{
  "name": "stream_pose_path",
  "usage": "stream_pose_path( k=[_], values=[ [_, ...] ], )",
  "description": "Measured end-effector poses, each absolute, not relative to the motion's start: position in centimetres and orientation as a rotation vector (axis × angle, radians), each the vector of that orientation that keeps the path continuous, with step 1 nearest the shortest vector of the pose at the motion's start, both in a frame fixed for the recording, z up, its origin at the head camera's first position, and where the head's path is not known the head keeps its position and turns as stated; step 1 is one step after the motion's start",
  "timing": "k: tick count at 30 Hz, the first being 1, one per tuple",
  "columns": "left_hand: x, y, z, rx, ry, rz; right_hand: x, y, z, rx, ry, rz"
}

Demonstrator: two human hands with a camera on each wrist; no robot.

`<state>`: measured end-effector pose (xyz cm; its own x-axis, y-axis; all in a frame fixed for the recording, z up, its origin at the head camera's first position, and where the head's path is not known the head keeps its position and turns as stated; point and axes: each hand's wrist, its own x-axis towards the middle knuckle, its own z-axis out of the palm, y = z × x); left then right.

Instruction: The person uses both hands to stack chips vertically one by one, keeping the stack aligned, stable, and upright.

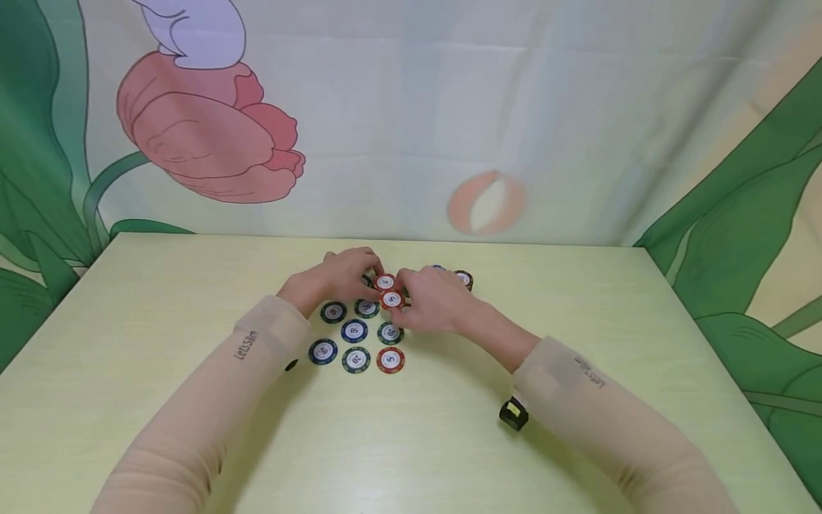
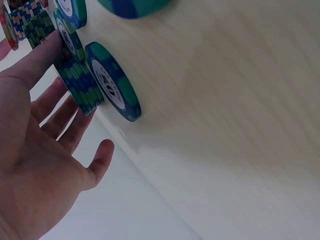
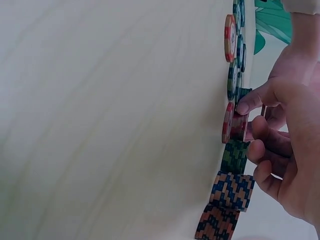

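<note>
Poker chips cover the middle of the table in the head view. My left hand [image 1: 347,275] pinches a red chip [image 1: 385,282] between thumb and index finger; its other fingers spread past green-blue stacked chips [image 2: 80,85] in the left wrist view. From the right, my right hand [image 1: 439,300] grips a short stack of red chips [image 3: 240,125] with thumb and fingertips. Nearer me lie flat chips: a red one [image 1: 391,360], two green ones [image 1: 356,360] [image 1: 390,333] and blue ones [image 1: 323,351] [image 1: 354,330]. The hands partly hide the chips behind them.
Beyond my right hand, a blue-orange stack [image 3: 232,191] and a red-black stack [image 3: 217,222] stand on the table [image 1: 411,435]. A small black device [image 1: 514,412] is by my right cuff. A printed curtain [image 1: 385,128] hangs behind the table's far edge.
</note>
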<state>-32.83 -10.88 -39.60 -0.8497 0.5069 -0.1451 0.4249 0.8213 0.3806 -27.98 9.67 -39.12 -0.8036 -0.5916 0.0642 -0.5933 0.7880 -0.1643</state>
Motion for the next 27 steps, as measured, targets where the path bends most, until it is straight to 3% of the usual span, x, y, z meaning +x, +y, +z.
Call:
stream_pose_path(
  k=[27],
  values=[
    [-32.9,-10.9,-39.8,0.705,2.763,0.520,-29.7,7.9,-40.5,0.835,-3.010,0.228]
  ],
)
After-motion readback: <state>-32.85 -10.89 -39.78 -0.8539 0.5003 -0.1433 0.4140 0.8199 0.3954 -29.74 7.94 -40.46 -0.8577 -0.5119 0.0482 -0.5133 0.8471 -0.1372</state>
